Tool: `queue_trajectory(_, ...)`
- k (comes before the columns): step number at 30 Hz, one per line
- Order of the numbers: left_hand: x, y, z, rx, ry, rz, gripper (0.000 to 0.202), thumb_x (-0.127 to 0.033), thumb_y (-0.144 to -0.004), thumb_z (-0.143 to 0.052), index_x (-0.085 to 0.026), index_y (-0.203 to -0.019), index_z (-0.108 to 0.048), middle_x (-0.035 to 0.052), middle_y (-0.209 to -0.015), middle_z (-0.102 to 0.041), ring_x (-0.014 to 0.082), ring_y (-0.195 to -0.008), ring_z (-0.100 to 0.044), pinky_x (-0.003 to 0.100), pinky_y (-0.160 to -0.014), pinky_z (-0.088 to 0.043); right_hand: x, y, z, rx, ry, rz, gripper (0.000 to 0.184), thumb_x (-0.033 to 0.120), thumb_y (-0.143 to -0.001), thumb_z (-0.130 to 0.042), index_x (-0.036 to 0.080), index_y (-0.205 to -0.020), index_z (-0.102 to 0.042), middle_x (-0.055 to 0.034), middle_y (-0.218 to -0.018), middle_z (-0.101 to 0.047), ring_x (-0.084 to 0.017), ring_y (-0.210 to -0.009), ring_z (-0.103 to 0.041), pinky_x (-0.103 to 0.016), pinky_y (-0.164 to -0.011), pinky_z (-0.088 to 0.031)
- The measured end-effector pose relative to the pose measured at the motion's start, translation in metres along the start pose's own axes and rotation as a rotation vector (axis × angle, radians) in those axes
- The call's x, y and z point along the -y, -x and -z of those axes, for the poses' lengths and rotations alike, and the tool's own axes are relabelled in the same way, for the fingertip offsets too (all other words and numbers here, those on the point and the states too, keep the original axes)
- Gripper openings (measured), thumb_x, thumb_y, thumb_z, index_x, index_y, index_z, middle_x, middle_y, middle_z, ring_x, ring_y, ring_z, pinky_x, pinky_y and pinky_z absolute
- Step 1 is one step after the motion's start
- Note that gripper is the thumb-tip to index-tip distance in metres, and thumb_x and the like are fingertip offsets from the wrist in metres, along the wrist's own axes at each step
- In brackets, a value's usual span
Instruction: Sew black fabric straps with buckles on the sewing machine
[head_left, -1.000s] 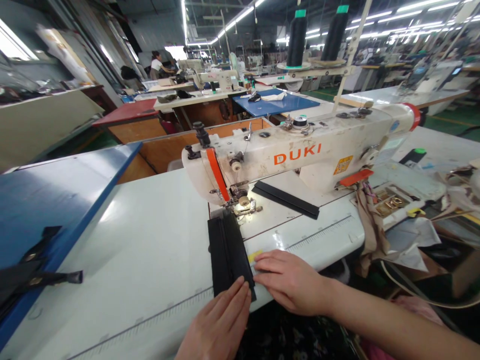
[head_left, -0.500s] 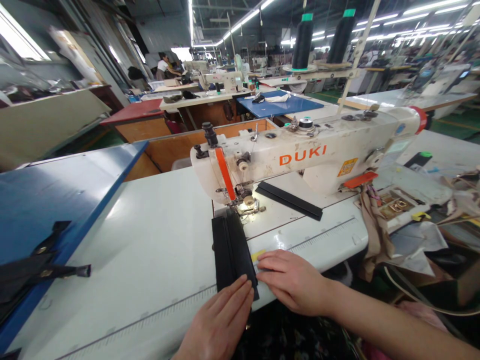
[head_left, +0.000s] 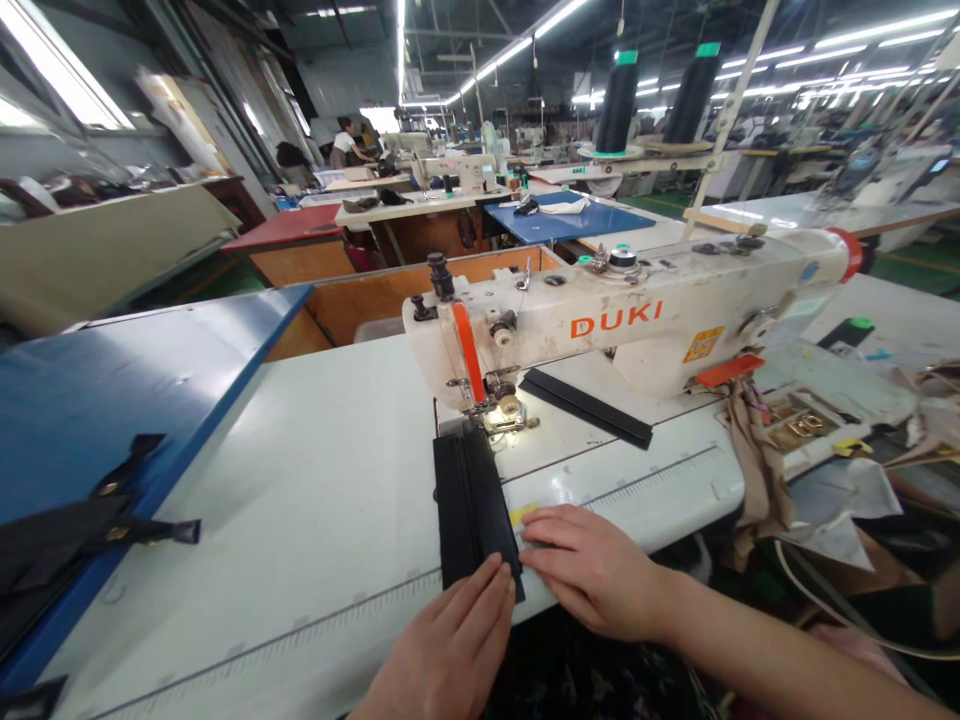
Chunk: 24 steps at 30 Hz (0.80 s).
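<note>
The view swings left, bringing a dark piece (head_left: 37,700) into sight, well to the left of the left grip (head_left: 450,645).

Table (head_left: 337,470): pale top, ruler marks (head_left: 300,633) left and right of the grip.
Black panel (head_left: 469,500): flat, under left hand (head_left: 457,630).
Black strip (head_left: 589,408): flat, beyond right hand (head_left: 592,565).
Sewing machine (head_left: 660,350): beyond both hands.
Blue table (head_left: 172,350): left of left hand, carrying black straps (head_left: 67,540).
</note>
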<state>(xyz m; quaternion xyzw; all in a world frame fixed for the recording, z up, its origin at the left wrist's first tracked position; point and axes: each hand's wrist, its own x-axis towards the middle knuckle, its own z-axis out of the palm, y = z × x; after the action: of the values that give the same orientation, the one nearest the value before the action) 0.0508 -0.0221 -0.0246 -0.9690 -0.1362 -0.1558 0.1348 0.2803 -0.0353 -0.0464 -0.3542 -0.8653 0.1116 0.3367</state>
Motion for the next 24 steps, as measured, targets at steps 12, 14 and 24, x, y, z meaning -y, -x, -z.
queue_trajectory(12, 0.005, -0.004, -0.002, -0.065, 0.092, 0.014, 0.039, -0.011, -0.096, -0.024, -0.008, -0.108, -0.061, 0.0094, -0.104, -0.068, 0.0196, -0.105, -0.062, 0.029, -0.085, -0.057, -0.004, 0.003, -0.002, -0.032, -0.008, 0.005, 0.025, 0.013, -0.087, -0.046, 0.014, -0.107, -0.061, -0.0107, -0.110, -0.062, -0.020, -0.112, -0.052, -0.035, -0.099, -0.046)
queue_trajectory(14, 0.006, -0.007, 0.001, -0.039, 0.078, 0.004, 0.041, -0.011, -0.096, -0.021, -0.007, -0.107, -0.061, 0.0100, -0.102, -0.069, 0.0195, -0.102, -0.063, 0.029, -0.082, -0.058, -0.004, 0.003, -0.002, -0.029, -0.011, 0.006, 0.026, 0.013, -0.087, -0.046, 0.014, -0.108, -0.061, -0.0107, -0.110, -0.062, -0.020, -0.111, -0.053, -0.035, -0.098, -0.046)
queue_trajectory(24, 0.003, -0.005, -0.003, -0.039, 0.074, 0.004, 0.036, -0.006, -0.093, -0.027, -0.006, -0.108, -0.060, 0.0105, -0.105, -0.068, 0.0202, -0.104, -0.062, 0.028, -0.085, -0.057, 0.007, -0.004, -0.001, 0.073, 0.026, 0.014, 0.026, 0.014, -0.088, -0.041, 0.010, -0.107, -0.060, -0.0107, -0.095, -0.060, -0.020, -0.094, -0.051, -0.036, -0.092, -0.048)
